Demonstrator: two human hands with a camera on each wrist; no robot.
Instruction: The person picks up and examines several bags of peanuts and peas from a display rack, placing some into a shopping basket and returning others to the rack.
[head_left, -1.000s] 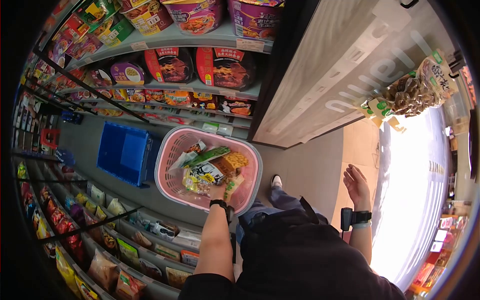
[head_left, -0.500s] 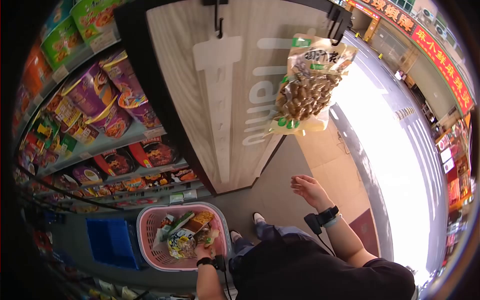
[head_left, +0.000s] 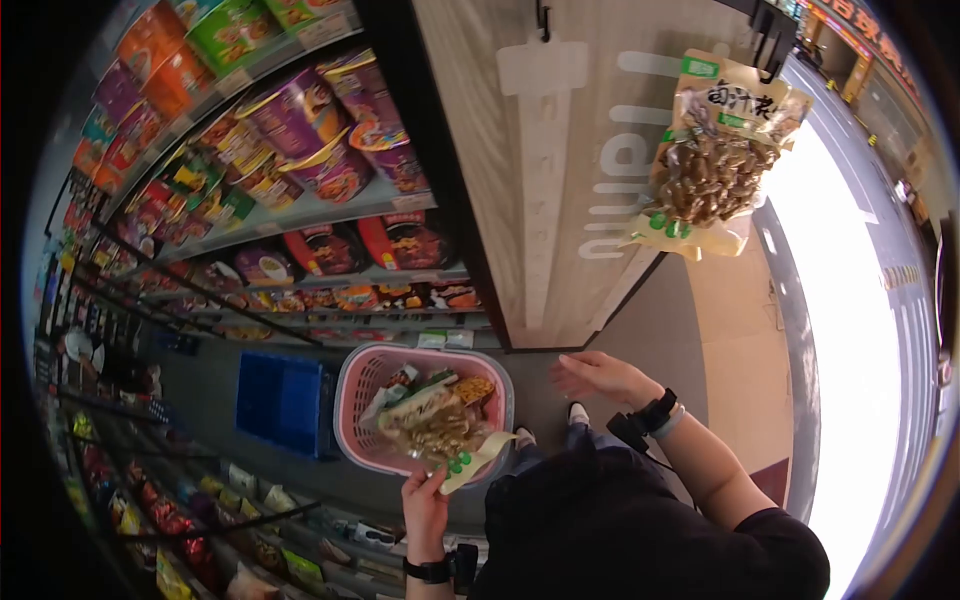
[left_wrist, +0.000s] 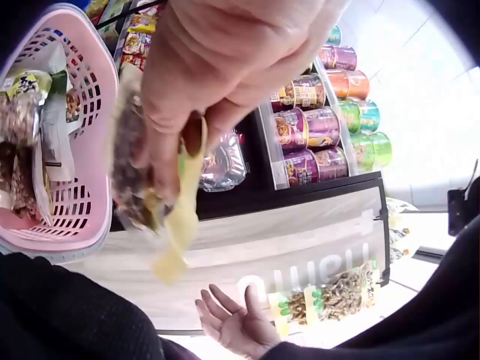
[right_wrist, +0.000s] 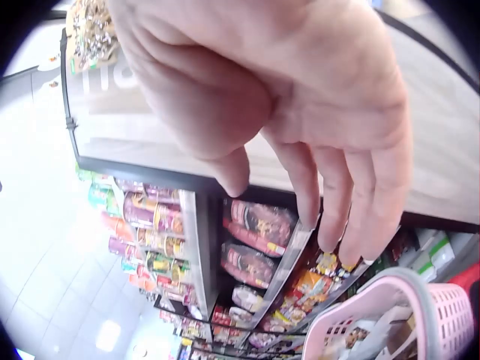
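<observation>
My left hand point(head_left: 427, 512) pinches the cream, green-printed edge of a clear-fronted snack bag point(head_left: 440, 428) with brown pieces inside. The bag overlaps the pink basket point(head_left: 352, 400) in the head view. In the left wrist view, thumb and fingers close on the edge of that bag point(left_wrist: 176, 232), which is blurred. Other packets point(left_wrist: 56, 135) lie in the basket. My right hand point(head_left: 600, 378) is held out, empty, to the right of the basket, its fingers extended in the right wrist view. A similar bag point(head_left: 720, 165) hangs from a hook on the wooden end panel.
A blue crate point(head_left: 285, 405) stands on the floor left of the basket. Shelves with cup noodles point(head_left: 300, 120) rise beyond it, and packet shelves point(head_left: 200, 530) run along the near left. The wooden panel point(head_left: 550, 200) borders the bright street side. Another person point(head_left: 85, 350) is at the far left.
My left hand has come up from inside the basket, now lifting the snack bag. The right hand has moved left toward the basket. The head view has swung about.
</observation>
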